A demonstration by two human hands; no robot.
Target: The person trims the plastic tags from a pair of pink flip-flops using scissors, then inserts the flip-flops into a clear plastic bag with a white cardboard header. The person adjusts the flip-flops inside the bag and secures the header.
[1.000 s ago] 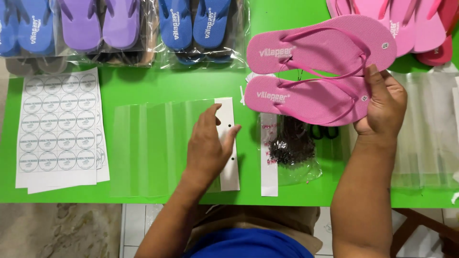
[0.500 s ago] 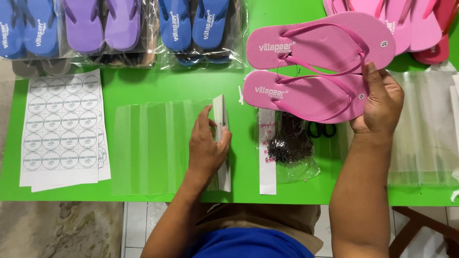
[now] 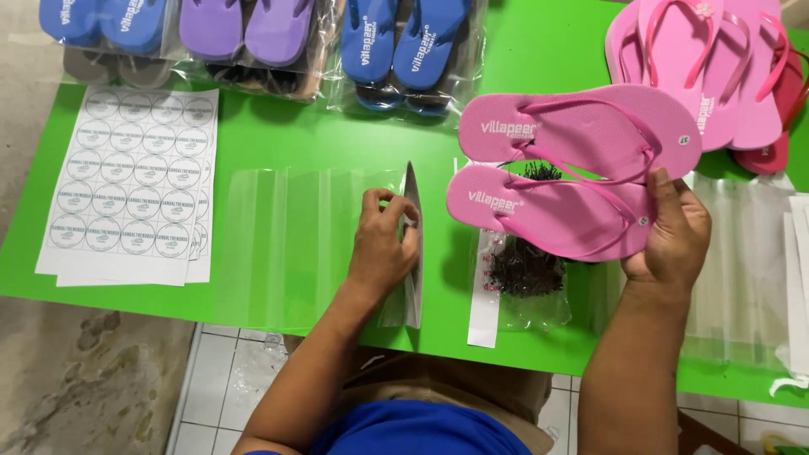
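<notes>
Green bench (image 3: 539, 50), sticker sheets (image 3: 131, 185) at its left end, clear bags (image 3: 295, 240) just right of them, bagged sandals (image 3: 253, 42) behind, pink sandal pile (image 3: 716, 76) far right

My left hand (image 3: 383, 244) pinches the white header strip (image 3: 412, 244) of a clear plastic bag (image 3: 286, 240) lying flat on the green worktop (image 3: 539, 50), the strip lifted up on edge. At three o'clock from it, my right hand (image 3: 670, 240) holds a pair of pink flip-flops (image 3: 573, 168), soles facing me, toes pointing to nine o'clock, just above the worktop. Beneath them lies a small clear bag of dark fasteners (image 3: 527, 274). At nine o'clock sits a sheet of round stickers (image 3: 131, 181). Along twelve o'clock lie bagged blue flip-flops (image 3: 400, 46) and bagged purple flip-flops (image 3: 244, 29); at two o'clock, loose pink flip-flops (image 3: 716, 59) are piled.
</notes>
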